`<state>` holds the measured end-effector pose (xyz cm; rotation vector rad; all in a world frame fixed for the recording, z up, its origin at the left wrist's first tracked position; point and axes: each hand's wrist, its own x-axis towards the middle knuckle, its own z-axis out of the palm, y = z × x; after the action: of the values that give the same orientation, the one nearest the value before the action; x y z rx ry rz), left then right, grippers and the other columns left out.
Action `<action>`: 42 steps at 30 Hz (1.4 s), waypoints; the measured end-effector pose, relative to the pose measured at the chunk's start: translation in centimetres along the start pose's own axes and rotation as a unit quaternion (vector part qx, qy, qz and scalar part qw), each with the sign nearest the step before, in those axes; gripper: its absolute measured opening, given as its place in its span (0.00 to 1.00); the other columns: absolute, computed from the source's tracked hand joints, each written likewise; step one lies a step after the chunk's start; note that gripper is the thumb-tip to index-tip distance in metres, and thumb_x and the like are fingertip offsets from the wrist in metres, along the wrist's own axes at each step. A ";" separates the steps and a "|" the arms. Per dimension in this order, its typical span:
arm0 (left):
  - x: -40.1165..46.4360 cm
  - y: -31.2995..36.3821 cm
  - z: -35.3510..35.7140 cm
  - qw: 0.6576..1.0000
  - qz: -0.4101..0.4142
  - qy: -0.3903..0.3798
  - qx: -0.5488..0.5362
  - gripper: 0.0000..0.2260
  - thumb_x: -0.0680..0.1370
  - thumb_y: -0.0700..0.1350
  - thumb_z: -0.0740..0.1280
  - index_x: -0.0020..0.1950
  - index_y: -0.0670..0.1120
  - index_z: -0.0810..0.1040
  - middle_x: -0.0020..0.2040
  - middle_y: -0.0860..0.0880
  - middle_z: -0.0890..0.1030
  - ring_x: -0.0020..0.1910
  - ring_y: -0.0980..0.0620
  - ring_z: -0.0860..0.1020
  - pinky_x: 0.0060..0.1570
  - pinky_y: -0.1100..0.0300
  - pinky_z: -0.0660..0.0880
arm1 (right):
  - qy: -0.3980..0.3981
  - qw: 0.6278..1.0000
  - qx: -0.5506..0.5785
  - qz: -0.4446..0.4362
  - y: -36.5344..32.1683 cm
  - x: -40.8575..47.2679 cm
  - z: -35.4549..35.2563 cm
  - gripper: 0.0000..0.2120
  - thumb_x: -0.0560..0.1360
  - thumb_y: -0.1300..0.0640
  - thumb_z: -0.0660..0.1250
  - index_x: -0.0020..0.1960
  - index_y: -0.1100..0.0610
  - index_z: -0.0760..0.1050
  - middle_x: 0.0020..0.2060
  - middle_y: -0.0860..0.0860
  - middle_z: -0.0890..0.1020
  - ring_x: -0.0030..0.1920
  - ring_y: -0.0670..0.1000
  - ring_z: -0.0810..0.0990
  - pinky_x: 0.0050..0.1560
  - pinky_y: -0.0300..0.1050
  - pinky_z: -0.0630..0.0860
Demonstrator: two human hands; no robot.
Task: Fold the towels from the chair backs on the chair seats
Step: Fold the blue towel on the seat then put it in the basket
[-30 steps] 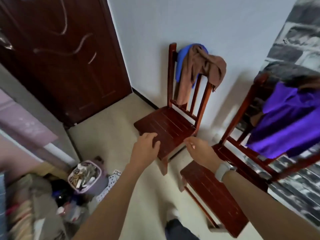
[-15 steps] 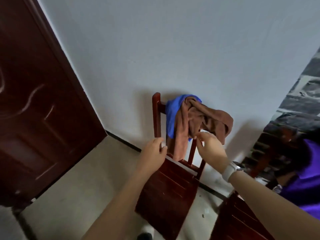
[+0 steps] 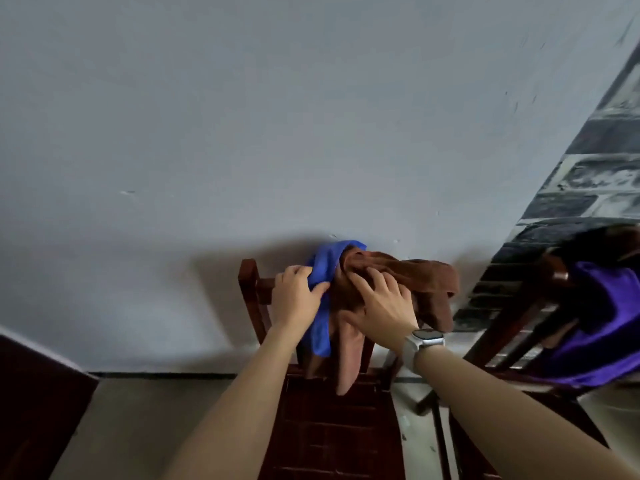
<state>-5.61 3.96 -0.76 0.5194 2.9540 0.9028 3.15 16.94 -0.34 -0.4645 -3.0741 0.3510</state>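
Two hands are on the pile: our left hand (image 3: pixel 297 299) pinches the blue towel (image 3: pixel 323 271) between thumb and curled fingers, while our right hand (image 3: pixel 382 308) lies on the brown towel (image 3: pixel 408 275) with fingers spread and bent, its grip not yet closed as far as we can see. Both towels hang bunched over the chair back (image 3: pixel 249 292); the chair seat (image 3: pixel 332 431) below holds nothing folded. A purple towel (image 3: pixel 602 323) drapes the second chair (image 3: pixel 502 327) to the right. We judge the task barely begun: nothing lifted off, all folding left.
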 end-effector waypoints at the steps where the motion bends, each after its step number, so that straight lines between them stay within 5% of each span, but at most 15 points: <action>1: 0.4 -0.4 -0.1 0.999 0.002 0.014 -0.043 0.12 0.75 0.49 0.66 0.54 0.43 0.79 0.54 0.44 0.79 0.54 0.42 0.75 0.49 0.53 0.70 | 0.001 1.000 -0.010 0.011 -0.2 0.4 0.3 0.32 0.70 0.39 0.63 0.71 0.44 0.58 0.70 0.51 0.64 0.69 0.57 0.61 0.66 0.55 0.61; 7: 0.7 -1.2 -2.8 0.971 -0.050 0.066 -0.226 0.10 0.75 0.41 0.64 0.36 0.37 0.75 0.37 0.33 0.78 0.37 0.40 0.73 0.37 0.55 0.63 | 0.037 0.998 0.044 0.037 -0.8 1.5 0.4 0.19 0.73 0.48 0.62 0.63 0.50 0.69 0.62 0.49 0.72 0.65 0.54 0.67 0.60 0.51 0.63; 12: 0.7 -1.9 -6.5 0.909 -0.136 0.212 -0.334 0.07 0.79 0.40 0.57 0.43 0.40 0.69 0.42 0.36 0.75 0.46 0.37 0.75 0.43 0.52 0.68 | 0.065 0.975 0.203 0.061 0.5 0.2 -0.8 0.06 0.72 0.57 0.64 0.49 0.56 0.72 0.46 0.51 0.78 0.52 0.57 0.77 0.48 0.49 0.70; 16: -1.0 -2.6 -5.5 0.932 -0.156 0.069 -0.320 0.13 0.76 0.53 0.61 0.51 0.44 0.69 0.47 0.45 0.76 0.54 0.40 0.76 0.47 0.57 0.68 | 0.069 0.959 0.255 0.102 1.2 -1.3 -1.4 0.05 0.74 0.57 0.62 0.50 0.56 0.69 0.38 0.52 0.78 0.45 0.59 0.79 0.42 0.51 0.73; 18: -2.4 -3.3 -4.3 0.977 -0.149 -0.065 -0.137 0.28 0.70 0.63 0.64 0.63 0.48 0.68 0.54 0.44 0.77 0.58 0.39 0.75 0.52 0.54 0.69 | 0.077 0.957 0.255 0.111 1.2 -1.4 -1.8 0.06 0.75 0.57 0.61 0.51 0.55 0.68 0.38 0.52 0.78 0.45 0.60 0.79 0.43 0.52 0.74; 20: -3.6 -4.0 -3.4 0.986 -0.096 -0.133 0.037 0.24 0.71 0.61 0.65 0.60 0.47 0.72 0.53 0.45 0.80 0.56 0.40 0.77 0.49 0.55 0.71 | 0.062 0.966 0.227 0.104 1.1 -0.8 -2.1 0.08 0.75 0.57 0.60 0.53 0.56 0.68 0.42 0.55 0.80 0.47 0.61 0.79 0.41 0.50 0.71; 21: -4.0 -4.0 -3.5 0.988 -0.085 -0.128 0.031 0.17 0.73 0.57 0.66 0.53 0.46 0.76 0.49 0.45 0.81 0.53 0.41 0.78 0.45 0.56 0.72 | 0.048 0.972 0.207 0.098 1.1 -0.5 -2.1 0.09 0.75 0.57 0.60 0.54 0.57 0.68 0.45 0.57 0.80 0.49 0.62 0.78 0.41 0.49 0.69; 24: -4.1 -4.2 -5.3 0.982 -0.111 0.028 -0.147 0.10 0.76 0.48 0.66 0.47 0.41 0.77 0.44 0.41 0.81 0.48 0.41 0.78 0.41 0.58 0.69 | 0.030 0.980 0.170 0.095 0.7 0.3 -2.1 0.10 0.75 0.58 0.58 0.55 0.59 0.67 0.49 0.60 0.80 0.50 0.64 0.77 0.41 0.48 0.66; 28: -3.9 -4.3 -9.7 0.858 -0.172 0.215 -0.434 0.05 0.78 0.44 0.63 0.50 0.43 0.74 0.44 0.45 0.79 0.47 0.48 0.78 0.44 0.58 0.74 | 0.054 0.972 0.174 0.149 -0.1 1.3 -3.1 0.10 0.76 0.58 0.56 0.55 0.61 0.66 0.49 0.63 0.79 0.50 0.66 0.76 0.45 0.52 0.69; 31: -4.9 -4.3 -10.7 0.895 -0.143 0.158 -0.391 0.02 0.78 0.44 0.63 0.45 0.48 0.73 0.39 0.51 0.78 0.40 0.55 0.77 0.38 0.65 0.73 | 0.115 0.938 0.265 0.192 -0.6 2.5 -4.2 0.11 0.76 0.59 0.57 0.56 0.64 0.66 0.52 0.66 0.78 0.53 0.68 0.75 0.49 0.54 0.69; 35: -6.6 -4.4 -9.2 0.935 -0.116 0.053 -0.330 0.08 0.76 0.41 0.65 0.39 0.51 0.71 0.36 0.51 0.76 0.39 0.52 0.76 0.37 0.64 0.71 | 0.217 0.886 0.376 0.162 -1.0 3.7 -5.1 0.11 0.77 0.61 0.59 0.56 0.66 0.66 0.54 0.65 0.76 0.55 0.66 0.74 0.53 0.53 0.69; 37: -7.4 -4.0 -8.9 0.941 -0.102 0.015 -0.321 0.09 0.76 0.39 0.66 0.40 0.51 0.71 0.37 0.53 0.76 0.40 0.54 0.76 0.38 0.69 0.72 | 0.169 0.909 0.367 0.098 -0.5 4.2 -4.2 0.17 0.75 0.61 0.62 0.61 0.66 0.65 0.58 0.64 0.74 0.60 0.63 0.72 0.59 0.51 0.67; 40: -8.8 -3.8 -9.1 0.941 -0.083 -0.062 -0.321 0.08 0.76 0.38 0.65 0.48 0.52 0.73 0.44 0.55 0.79 0.45 0.60 0.77 0.47 0.65 0.74 | -0.070 0.980 0.185 -0.002 1.4 4.7 -1.2 0.23 0.73 0.58 0.64 0.66 0.63 0.67 0.64 0.62 0.71 0.67 0.60 0.66 0.67 0.50 0.64; 42: -9.7 -3.9 -9.3 0.943 -0.071 -0.113 -0.304 0.10 0.75 0.38 0.65 0.50 0.52 0.74 0.46 0.56 0.80 0.46 0.62 0.78 0.47 0.67 0.74 | -0.101 0.989 0.109 -0.009 2.1 4.2 0.1 0.22 0.74 0.54 0.61 0.67 0.59 0.68 0.65 0.60 0.70 0.68 0.60 0.65 0.68 0.54 0.64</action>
<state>1.32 -7.23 4.04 0.3417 2.2958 1.5216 -0.30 20.12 -1.03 -0.4149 -3.1741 0.7695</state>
